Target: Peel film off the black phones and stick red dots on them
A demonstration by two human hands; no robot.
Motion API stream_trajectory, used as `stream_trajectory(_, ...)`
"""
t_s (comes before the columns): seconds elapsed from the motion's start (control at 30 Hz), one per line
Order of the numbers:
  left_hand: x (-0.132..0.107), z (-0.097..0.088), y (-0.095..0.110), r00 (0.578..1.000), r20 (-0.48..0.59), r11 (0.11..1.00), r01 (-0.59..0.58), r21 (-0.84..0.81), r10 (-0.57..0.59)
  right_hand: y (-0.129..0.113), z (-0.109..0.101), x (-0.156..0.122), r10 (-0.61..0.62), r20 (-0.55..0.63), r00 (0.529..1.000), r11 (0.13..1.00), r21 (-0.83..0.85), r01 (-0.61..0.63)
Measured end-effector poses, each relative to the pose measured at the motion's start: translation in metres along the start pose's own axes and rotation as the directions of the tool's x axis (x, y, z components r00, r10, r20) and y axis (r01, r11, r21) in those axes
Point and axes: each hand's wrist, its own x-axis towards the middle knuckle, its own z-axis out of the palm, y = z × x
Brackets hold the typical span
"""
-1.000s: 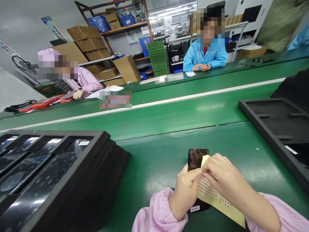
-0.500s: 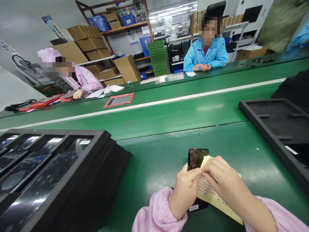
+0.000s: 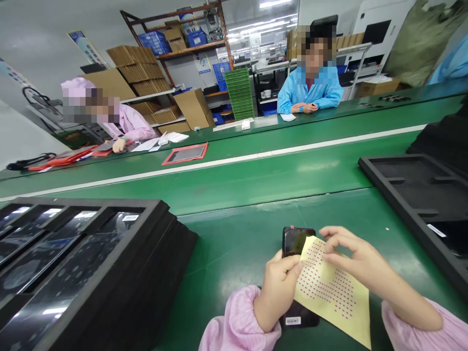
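Observation:
A black phone (image 3: 294,240) lies on the green bench in front of me, half covered by a yellow sheet (image 3: 331,292) printed with rows of small red dots. My left hand (image 3: 276,287) is closed on the phone's left edge and pins the sheet's near corner. My right hand (image 3: 356,261) hovers over the sheet's top edge, thumb and forefinger pinched together, the other fingers spread. What the pinch holds is too small to make out.
A stack of black foam trays (image 3: 120,273) holding glossy dark panels fills the left. Another black tray (image 3: 413,190) sits at right. A green conveyor (image 3: 256,165) with a white stripe runs across; a red-framed part (image 3: 185,153) lies beyond. Two seated people work opposite.
My right hand lifted off the sheet and moved right, uncovering the red dot rows. The sheet now lies flatter over the phone. The view shifted slightly.

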Motion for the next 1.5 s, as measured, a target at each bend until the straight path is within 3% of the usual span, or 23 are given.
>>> stream_trajectory(0.1, 0.003, -0.002, 0.003, 0.992, -0.020, 0.985, 0.122, -0.124, -0.126, 0.007, -0.007, 0.001, 0.204, 0.178, 0.963, 0.975, 0.052, -0.216)
stream_trajectory(0.17, 0.005, -0.005, 0.003, 0.975, -0.056, 0.956, 0.200, -0.215, -0.217, 0.018, -0.020, 0.002, 0.259, 0.140, 0.956, 0.963, 0.041, -0.267)
stream_trajectory(0.27, 0.005, -0.008, 0.001, 0.947, -0.098, 0.905, 0.256, -0.339, -0.305, 0.045, -0.053, 0.005, 0.263, -0.118, 0.958, 0.953, -0.122, -0.277)
stream_trajectory(0.37, 0.003, -0.008, -0.001, 0.945, -0.110, 0.884, 0.242, -0.401, -0.308, 0.069, -0.079, 0.009, 0.119, -0.438, 0.891, 0.905, -0.322, -0.279)
stream_trajectory(0.43, 0.001, -0.008, 0.000, 0.951, -0.114, 0.894, 0.224, -0.388, -0.288, 0.069, -0.078, 0.011, 0.060, -0.512, 0.857, 0.902, -0.339, -0.266)
stream_trajectory(0.53, -0.003, -0.006, 0.001, 0.961, -0.106, 0.920, 0.208, -0.332, -0.256, 0.041, -0.047, 0.012, -0.121, -0.522, 0.844, 0.927, -0.364, -0.092)
stream_trajectory(0.6, -0.005, -0.005, 0.002, 0.966, -0.109, 0.939, 0.196, -0.282, -0.235, 0.012, -0.016, 0.015, -0.496, -0.484, 0.721, 0.841, -0.473, 0.261)
stream_trajectory(0.67, -0.005, -0.004, 0.002, 0.974, -0.107, 0.960, 0.171, -0.223, -0.199, -0.014, 0.012, 0.022, -0.676, -0.384, 0.629, 0.718, -0.534, 0.446)
stream_trajectory(0.7, -0.005, -0.005, 0.001, 0.979, -0.098, 0.968, 0.155, -0.196, -0.176, -0.023, 0.023, 0.026, -0.709, -0.353, 0.610, 0.683, -0.561, 0.469)
stream_trajectory(0.77, -0.005, -0.006, 0.001, 0.989, -0.065, 0.979, 0.123, -0.161, -0.135, -0.030, 0.035, 0.038, -0.707, -0.344, 0.618, 0.676, -0.587, 0.447)
stream_trajectory(0.83, -0.004, -0.007, 0.003, 0.992, -0.022, 0.980, 0.117, -0.160, -0.122, -0.025, 0.032, 0.053, -0.656, -0.391, 0.646, 0.719, -0.584, 0.376)
stream_trajectory(0.97, -0.008, -0.007, 0.007, 0.989, 0.046, 0.962, 0.147, -0.230, -0.141, 0.001, -0.001, 0.074, -0.458, -0.555, 0.694, 0.858, -0.480, 0.182)
stream_trajectory(1.07, -0.012, -0.009, 0.009, 0.992, -0.003, 0.953, 0.122, -0.276, -0.127, 0.006, -0.020, 0.059, -0.294, -0.587, 0.754, 0.934, -0.343, 0.097)
stream_trajectory(1.13, -0.013, -0.010, 0.009, 0.992, -0.053, 0.951, 0.091, -0.296, -0.112, 0.000, -0.021, 0.035, -0.145, -0.506, 0.850, 0.983, -0.175, 0.063)
stream_trajectory(1.2, -0.015, -0.011, 0.008, 0.989, -0.104, 0.949, 0.071, -0.308, -0.108, -0.010, -0.014, 0.009, 0.105, -0.321, 0.941, 0.985, 0.163, -0.054)
stream_trajectory(1.3, -0.016, -0.012, 0.009, 0.980, -0.171, 0.951, 0.048, -0.307, -0.104, -0.022, 0.000, -0.017, 0.246, -0.105, 0.963, 0.888, 0.424, -0.180)
stream_trajectory(1.5, -0.018, -0.011, 0.009, 0.970, -0.240, 0.956, -0.025, -0.293, -0.048, -0.030, 0.015, -0.023, 0.248, -0.048, 0.968, 0.856, 0.478, -0.196)
